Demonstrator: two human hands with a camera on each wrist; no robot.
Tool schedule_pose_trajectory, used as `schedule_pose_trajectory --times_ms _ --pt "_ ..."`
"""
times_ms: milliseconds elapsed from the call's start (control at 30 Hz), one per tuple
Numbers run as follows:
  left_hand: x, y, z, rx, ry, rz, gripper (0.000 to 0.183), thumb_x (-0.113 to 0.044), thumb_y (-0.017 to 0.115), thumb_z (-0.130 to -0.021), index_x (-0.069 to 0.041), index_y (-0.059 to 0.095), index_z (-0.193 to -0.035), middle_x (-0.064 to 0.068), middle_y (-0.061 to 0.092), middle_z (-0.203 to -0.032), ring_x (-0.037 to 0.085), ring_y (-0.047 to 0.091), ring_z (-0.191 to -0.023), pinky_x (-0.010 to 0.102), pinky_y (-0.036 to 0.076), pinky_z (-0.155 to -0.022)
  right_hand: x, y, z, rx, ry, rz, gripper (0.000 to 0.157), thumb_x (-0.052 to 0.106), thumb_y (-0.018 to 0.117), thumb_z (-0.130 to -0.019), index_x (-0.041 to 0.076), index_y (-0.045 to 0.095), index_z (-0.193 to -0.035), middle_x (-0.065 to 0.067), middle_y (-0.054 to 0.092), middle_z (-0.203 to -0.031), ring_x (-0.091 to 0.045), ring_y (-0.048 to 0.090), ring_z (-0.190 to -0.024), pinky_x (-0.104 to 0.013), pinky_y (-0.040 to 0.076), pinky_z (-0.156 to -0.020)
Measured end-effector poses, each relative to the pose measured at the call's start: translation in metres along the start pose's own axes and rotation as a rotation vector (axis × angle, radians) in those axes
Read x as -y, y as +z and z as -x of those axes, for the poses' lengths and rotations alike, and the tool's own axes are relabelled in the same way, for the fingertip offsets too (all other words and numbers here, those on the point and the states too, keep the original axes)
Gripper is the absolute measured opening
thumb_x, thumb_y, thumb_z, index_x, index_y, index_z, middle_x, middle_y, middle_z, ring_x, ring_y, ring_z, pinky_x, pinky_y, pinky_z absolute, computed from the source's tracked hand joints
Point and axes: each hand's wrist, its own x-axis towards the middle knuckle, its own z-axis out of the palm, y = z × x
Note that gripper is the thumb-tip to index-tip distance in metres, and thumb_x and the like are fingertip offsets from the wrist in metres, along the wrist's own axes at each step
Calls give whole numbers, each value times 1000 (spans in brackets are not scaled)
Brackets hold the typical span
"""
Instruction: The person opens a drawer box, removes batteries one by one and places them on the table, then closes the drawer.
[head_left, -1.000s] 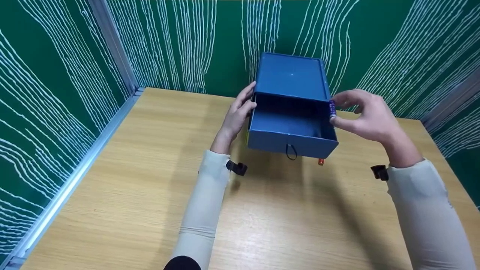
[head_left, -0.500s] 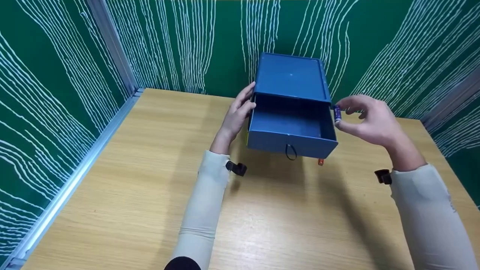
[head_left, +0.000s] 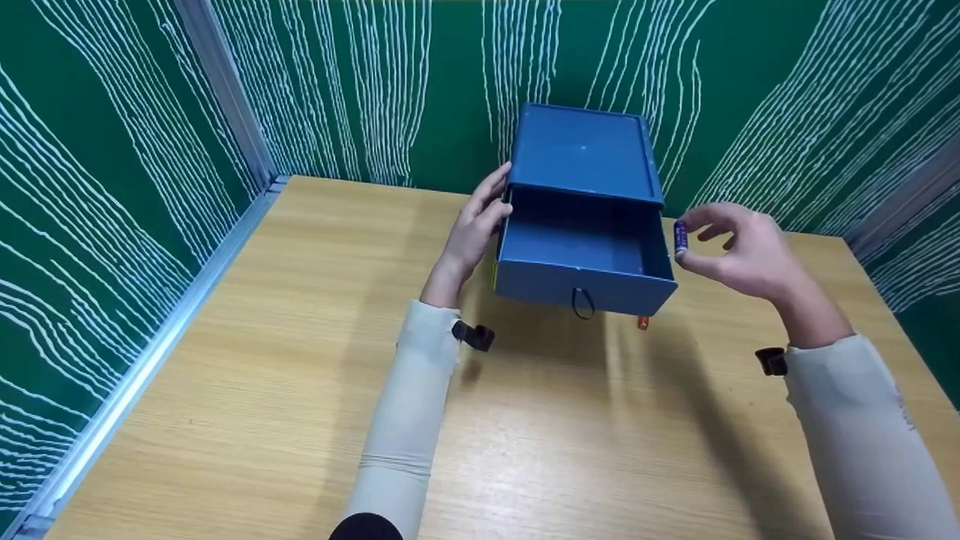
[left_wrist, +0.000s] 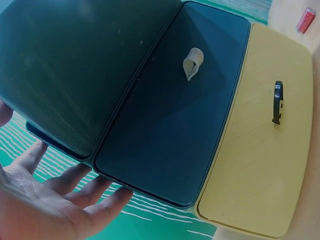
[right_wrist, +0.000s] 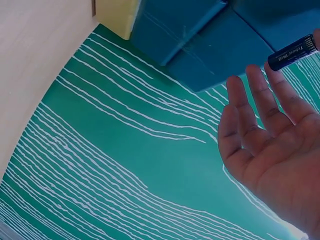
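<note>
A purple-blue battery (head_left: 681,237) is pinched upright between the thumb and fingertip of my right hand (head_left: 750,251), just right of the pulled-out top drawer (head_left: 585,289). In the right wrist view the battery (right_wrist: 292,52) shows printed lettering, and the other fingers are spread. The blue drawer unit (head_left: 589,150) stands at the back of the table; the drawer's visible inside holds nothing. My left hand (head_left: 474,229) rests against the unit's left side with its thumb near the opening. In the left wrist view the fingers (left_wrist: 100,192) lie extended along the unit's edge.
Below the top drawer are a dark blue drawer (left_wrist: 160,125) with a pale loop and a yellow drawer (left_wrist: 260,135) with a black loop. A small red cylinder (head_left: 643,322) lies on the wooden table (head_left: 525,450). Green walls (head_left: 450,90) with white lines enclose the table.
My right hand has moved right and slightly toward me with the battery, away from the drawer's right edge. The left hand and the drawer unit have stayed in place.
</note>
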Motion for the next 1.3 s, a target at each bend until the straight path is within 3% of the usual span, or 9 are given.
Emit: schedule_pose_trajectory --times_ms 367,600,1300 --pt "0 0 0 9 10 16 51 -11 37 -87 -17 28 -137 2 30 -141 23 29 -128 45 29 -99 -11 6 2 38 35 1 39 33 66 -74 15 55 -107 -6 55 -106 -29 49 -97 -46 38 -76" --pt "0 0 0 -1 15 -15 51 -10 36 -87 -18 29 -137 1 31 -140 17 30 -127 40 31 -98 -17 10 4 66 74 5 41 36 66 -73 16 55 -107 -6 54 -108 -29 48 -98 -50 43 -74" --pt "0 1 0 1 -1 -15 52 -14 38 -87 -19 29 -137 1 31 -140 18 30 -126 43 29 -99 -39 24 6 113 105 27 49 42 67 -70 14 55 -108 -7 56 -108 -27 48 -96 -49 42 -77"
